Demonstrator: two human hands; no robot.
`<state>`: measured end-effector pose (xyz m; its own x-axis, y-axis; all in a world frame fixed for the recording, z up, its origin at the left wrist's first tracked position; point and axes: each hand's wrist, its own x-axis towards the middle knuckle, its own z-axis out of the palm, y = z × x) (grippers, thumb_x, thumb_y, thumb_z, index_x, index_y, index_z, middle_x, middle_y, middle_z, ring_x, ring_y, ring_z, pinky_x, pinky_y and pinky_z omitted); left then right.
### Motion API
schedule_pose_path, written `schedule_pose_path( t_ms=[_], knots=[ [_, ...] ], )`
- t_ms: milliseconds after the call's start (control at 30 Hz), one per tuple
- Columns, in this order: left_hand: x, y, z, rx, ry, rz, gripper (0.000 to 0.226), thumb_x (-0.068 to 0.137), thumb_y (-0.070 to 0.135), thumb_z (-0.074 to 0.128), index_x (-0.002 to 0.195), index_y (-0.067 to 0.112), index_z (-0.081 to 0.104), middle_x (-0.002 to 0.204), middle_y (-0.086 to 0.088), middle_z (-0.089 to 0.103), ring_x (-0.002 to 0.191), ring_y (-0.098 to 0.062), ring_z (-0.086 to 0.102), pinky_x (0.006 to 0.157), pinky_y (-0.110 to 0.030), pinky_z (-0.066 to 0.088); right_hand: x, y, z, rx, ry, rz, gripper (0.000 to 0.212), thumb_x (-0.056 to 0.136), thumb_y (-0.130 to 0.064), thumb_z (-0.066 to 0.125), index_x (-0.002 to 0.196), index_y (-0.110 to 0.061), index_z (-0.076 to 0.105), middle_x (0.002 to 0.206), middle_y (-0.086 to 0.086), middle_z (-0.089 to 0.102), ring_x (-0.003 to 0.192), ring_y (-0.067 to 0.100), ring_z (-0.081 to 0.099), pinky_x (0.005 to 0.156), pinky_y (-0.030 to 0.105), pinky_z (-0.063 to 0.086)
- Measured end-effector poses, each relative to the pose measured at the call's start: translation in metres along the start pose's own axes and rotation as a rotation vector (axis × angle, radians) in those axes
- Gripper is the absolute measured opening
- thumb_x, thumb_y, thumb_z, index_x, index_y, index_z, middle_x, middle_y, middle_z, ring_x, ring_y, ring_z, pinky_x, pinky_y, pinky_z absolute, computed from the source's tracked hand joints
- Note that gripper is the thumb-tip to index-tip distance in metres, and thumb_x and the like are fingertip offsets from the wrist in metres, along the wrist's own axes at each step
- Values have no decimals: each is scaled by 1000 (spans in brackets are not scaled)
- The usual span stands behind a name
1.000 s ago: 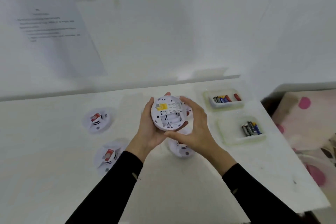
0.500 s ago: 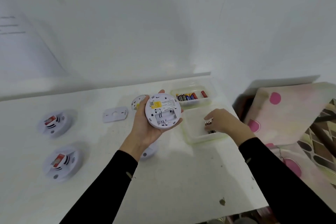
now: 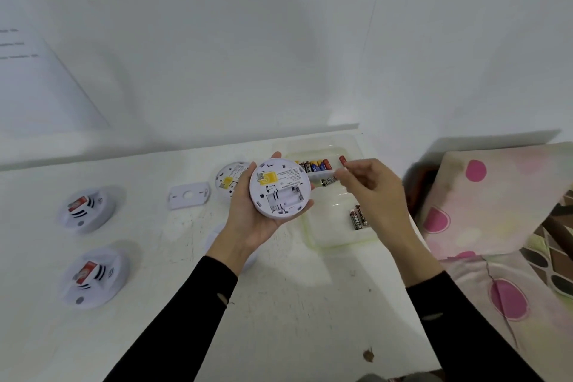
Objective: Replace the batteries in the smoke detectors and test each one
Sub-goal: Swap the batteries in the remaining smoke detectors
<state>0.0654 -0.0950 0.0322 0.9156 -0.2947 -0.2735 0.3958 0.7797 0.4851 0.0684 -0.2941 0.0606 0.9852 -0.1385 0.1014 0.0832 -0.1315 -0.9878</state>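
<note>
**Battery lifted toward open detector**

Detector sat back-up in left hand, palm cupped under it, fingers wrapped round rim; battery bay faced up and looked empty. Half a sec before, right hand was down in near tray at approx 3 o'clock of detector; now it was up w/ a battery pinched in fingertips, tip just beside detector's rim at 2 o'clock. Could be a 2nd cell in same pinch, can't tell. A couple more cells remained in near tray. Far tray at 1 o'clock held mixed cells.

Meaning: pick done, insertion step next, judged from empty bay. Polarity needs checking vs. bay marks, too small to read.

On table: another detector back-up at 11 o'clock, mount plate at 9 o'clock, two more detectors and face-up far toward 9 and 8 o'clock. None tested yet, as far as it looks.
</note>
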Motion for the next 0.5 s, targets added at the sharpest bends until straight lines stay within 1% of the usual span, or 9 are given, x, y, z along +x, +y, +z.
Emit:
schedule_pose_path(
  t_ms=[33,100,133,233,333,367,433,500],
  knots=[
    [0,0,0,-3,-1,14,47,102,47,37,138,24,55,141,-18,56,128,-43,53,90,-61,52,-6,-6,7,102,0,-8,12,83,-16,75,92,-14,67,90,4,74,78,11,65,74,25,53],
    [1,0,0,-1,-8,37,47,103,45,35,140,23,53,138,-20,57,120,-42,60,93,-62,50,-15,-11,23,140,-42,-40,13,81,-14,77,90,-12,68,89,6,73,80,13,66,75,23,53],
    [2,0,1,0,-9,43,47,103,45,34,141,24,52,137,-20,58,118,-42,61,94,-62,49,-19,-12,30,118,-59,-67,12,80,-15,78,87,-13,69,86,3,73,79,13,66,74,22,52],
    [2,1,6,5,-6,52,47,103,44,33,141,25,52,134,-21,60,119,-42,60,93,-59,51,-25,-7,43,7,-77,-171,11,79,-18,78,85,-14,70,80,-6,70,73,6,63,68,17,49],
    [3,3,7,-6,1,83,47,103,44,33,140,23,54,128,-21,64,110,-40,66,92,-58,52,-25,-3,50,-100,-74,-357,10,81,-14,77,87,-11,71,86,-5,71,76,6,62,68,13,46],
    [4,4,6,-7,13,99,47,103,44,33,140,23,53,129,-20,64,110,-39,66,93,-58,52,-26,-1,53,-131,-78,-435,10,81,-12,77,89,-10,71,88,-3,71,79,7,63,69,15,48],
    [7,4,4,-11,52,127,48,103,45,34,140,23,54,130,-19,64,108,-36,68,88,-54,55,-28,3,57,-156,-110,-534,12,82,-8,75,94,-8,71,93,-1,72,88,9,66,76,22,53],
    [10,3,2,-11,93,147,48,102,46,35,140,24,55,129,-18,64,106,-33,68,83,-50,58,-29,6,61,-175,-153,-581,14,85,-6,72,99,-8,73,100,0,72,97,7,66,85,22,52]
  ],
)
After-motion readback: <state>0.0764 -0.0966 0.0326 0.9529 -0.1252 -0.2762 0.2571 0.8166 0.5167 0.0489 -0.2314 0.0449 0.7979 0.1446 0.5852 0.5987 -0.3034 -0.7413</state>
